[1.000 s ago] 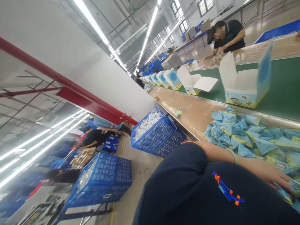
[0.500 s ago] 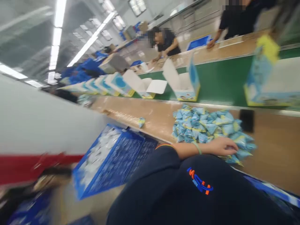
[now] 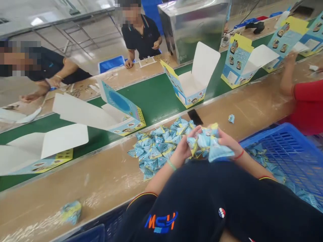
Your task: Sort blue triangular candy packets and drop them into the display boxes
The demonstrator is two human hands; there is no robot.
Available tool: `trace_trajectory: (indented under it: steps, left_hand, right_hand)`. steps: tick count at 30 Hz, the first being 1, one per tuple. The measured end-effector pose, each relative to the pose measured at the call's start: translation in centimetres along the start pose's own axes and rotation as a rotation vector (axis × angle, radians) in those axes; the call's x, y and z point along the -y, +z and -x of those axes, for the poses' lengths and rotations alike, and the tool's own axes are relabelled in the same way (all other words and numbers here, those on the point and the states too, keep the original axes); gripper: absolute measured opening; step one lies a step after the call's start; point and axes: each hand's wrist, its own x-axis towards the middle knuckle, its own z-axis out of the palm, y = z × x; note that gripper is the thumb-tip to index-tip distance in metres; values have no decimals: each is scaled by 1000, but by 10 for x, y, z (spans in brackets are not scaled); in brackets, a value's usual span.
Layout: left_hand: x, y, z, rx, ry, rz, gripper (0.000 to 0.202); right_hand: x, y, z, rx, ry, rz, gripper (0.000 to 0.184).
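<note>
As I look down from the head view, packets [image 3: 204,138] sit between my left grip [image 3: 183,148] and right grip [image 3: 229,143], both clamped on them, by the right side of the pile [image 3: 157,148] on the surface [image 3: 101,181]; a blue crate [image 3: 297,158] stands near the right one.

From afar, I saw a factory. Open cartons [image 3: 195,95] lined a green belt [image 3: 153,97], with workers [image 3: 144,38] at the bench [image 3: 131,74] beyond.

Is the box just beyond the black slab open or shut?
Open: the box has its white flap raised, showing the pale inside.
</note>
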Motion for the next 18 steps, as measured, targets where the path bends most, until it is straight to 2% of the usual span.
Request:
trace_trajectory:
  steps: [2,5,6,8,12,15,18]
  left_hand:
    - [-2,-16,12,-91,-24,-4,76]
    - [-1,-39,25,-228,-9,19,64]
    - [0,-45,29,-236,1,28,65]
    - [3,-53,34,-181,27,49,73]
    - [12,-60,40,-88,87,92,81]
    - [17,-64,44,-111,64,65,80]
    - [19,-68,47,-144,14,10,88]
  right_hand:
    - [-7,13,-15,33,81,-118,71]
    - [-19,29,-32,-115,23,-10,66]
    - [-22,34,-36,-147,-20,45,64]
    - [-30,44,-41,-153,-124,173,56]
    - [-50,64,-47,13,-342,499,36]
    - [-57,69,-48,85,-336,729,41]
    - [-53,66,-47,0,-316,886,39]
